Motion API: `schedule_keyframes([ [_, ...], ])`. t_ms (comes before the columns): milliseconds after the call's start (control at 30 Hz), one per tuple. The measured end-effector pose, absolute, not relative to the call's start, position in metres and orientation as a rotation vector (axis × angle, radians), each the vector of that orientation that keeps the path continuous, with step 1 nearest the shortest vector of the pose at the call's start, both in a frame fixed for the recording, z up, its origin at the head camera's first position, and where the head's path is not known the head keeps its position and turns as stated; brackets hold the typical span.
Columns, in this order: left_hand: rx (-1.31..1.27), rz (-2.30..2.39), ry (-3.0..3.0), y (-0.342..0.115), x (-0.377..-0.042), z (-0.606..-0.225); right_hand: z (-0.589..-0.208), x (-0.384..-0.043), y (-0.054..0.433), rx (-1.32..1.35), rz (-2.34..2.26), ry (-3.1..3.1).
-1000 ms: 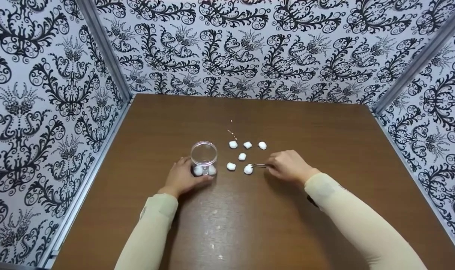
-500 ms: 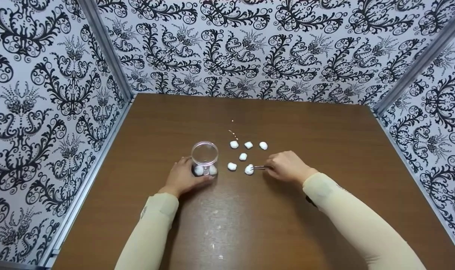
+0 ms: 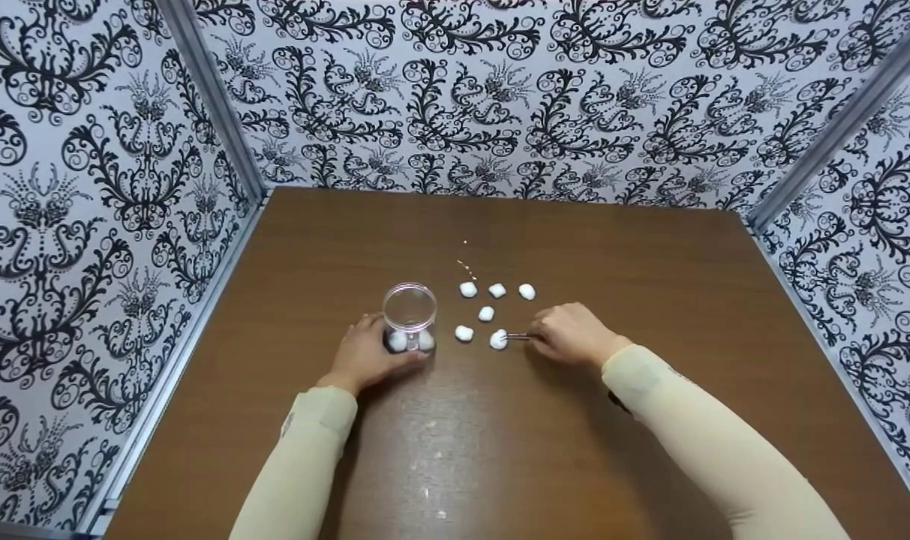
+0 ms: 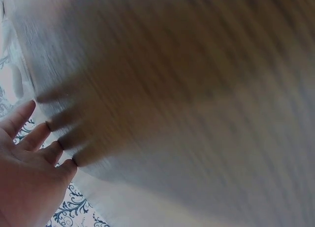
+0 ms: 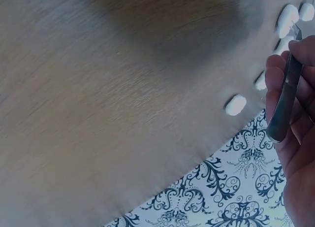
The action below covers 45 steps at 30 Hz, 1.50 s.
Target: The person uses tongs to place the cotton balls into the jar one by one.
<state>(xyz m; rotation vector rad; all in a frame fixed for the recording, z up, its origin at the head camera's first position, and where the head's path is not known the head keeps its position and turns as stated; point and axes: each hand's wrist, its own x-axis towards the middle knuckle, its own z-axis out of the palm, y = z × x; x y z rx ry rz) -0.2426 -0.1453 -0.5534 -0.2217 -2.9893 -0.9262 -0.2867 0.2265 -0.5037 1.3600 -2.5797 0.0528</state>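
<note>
The white ball (image 3: 498, 340) at the tweezers' tips is small, matte and lumpy, with a soft uneven outline like cotton. It lies on the brown table (image 3: 439, 450) just beyond the fingertips of the right hand (image 3: 575, 332), on their thumb side, toward the other hand. Those fingers are curled in and pinch metal tweezers (image 3: 516, 336), whose tips meet the ball; whether they grip it or only touch it I cannot tell. Five more white balls (image 3: 486, 313) are scattered between the two hands and ahead of the right fingers, apart from one another. The left hand (image 3: 366, 356) curves its thumb and fingers round a clear jar (image 3: 409, 328) with a round rim; two pale balls (image 3: 426, 341) show through its wall, between thumb and fingers. Only the right wrist view shows the tweezers' broad, rounded back end lying along the fingers; from the head it is hidden in the fist. The left wrist view shows four fingertips slightly spread, but the jar cannot be clearly made out there.
</note>
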Motion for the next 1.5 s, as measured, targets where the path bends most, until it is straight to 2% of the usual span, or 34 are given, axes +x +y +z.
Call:
schedule_keyframes([
  [1500, -0.256, -0.944, -2.972, -0.1456, -0.2427, -0.5536, -0.5055, -0.2898, 0.2274, 1.351, 0.107, -2.61],
])
